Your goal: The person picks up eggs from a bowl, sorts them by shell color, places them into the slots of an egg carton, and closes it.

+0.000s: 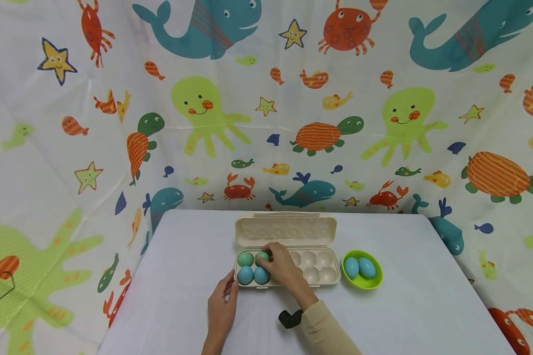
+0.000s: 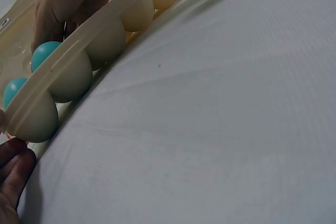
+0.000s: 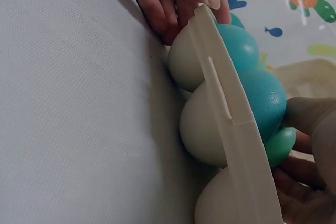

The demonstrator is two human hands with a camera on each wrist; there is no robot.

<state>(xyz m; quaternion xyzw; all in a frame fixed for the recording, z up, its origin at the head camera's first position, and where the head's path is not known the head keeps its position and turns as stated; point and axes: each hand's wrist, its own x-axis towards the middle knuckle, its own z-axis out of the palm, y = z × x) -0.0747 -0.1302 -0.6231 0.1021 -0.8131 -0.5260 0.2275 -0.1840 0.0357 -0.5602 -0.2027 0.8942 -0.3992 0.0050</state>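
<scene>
Near the table's (image 1: 408, 236) far edge, the egg carton (image 1: 286, 235) looks like thin, smooth moulded plastic with a soft satin sheen, and the blue toy eggs (image 3: 262, 103) and green toy eggs (image 3: 281, 148) seated in it seem to be smooth, hard plastic that catches small highlights. Toward the table's right edge, the lime bowl (image 1: 364, 285) also looks like smooth, mildly glossy plastic. Matt white cloth (image 1: 408, 305) with a fine woven grain covers the table, a printed fabric curtain (image 1: 257, 138) hangs matt and lightly creased beyond the far edge, and the sleeve (image 1: 326, 328) is dull cloth.
</scene>
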